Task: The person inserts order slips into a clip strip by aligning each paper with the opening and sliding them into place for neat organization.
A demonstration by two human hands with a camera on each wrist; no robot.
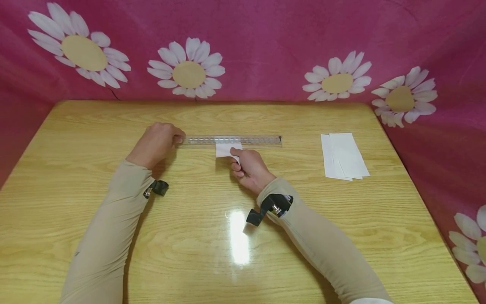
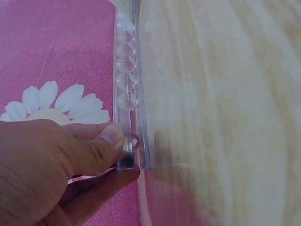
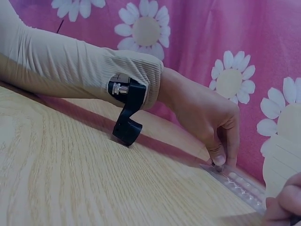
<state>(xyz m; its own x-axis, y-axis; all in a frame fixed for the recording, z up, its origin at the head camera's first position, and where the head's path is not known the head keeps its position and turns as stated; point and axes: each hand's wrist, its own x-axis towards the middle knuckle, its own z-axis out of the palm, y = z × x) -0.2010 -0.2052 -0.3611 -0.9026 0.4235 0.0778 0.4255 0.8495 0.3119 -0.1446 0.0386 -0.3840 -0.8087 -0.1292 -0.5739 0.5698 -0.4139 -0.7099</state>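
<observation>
One strip (image 1: pixel 258 140) in left hand (image 1: pixel 156 143), one paper (image 1: pixel 223 150) in right hand (image 1: pixel 252 169)

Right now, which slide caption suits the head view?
Left hand pinches a clear strip by its end; right hand holds a paper slip; white papers lie farther right.

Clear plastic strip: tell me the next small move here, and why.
Probably ease the paper a little along the clear strip: the right hand pinches the paper with its far edge at the strip's near side, and the left hand grips the strip's end, which should steady it.
</observation>
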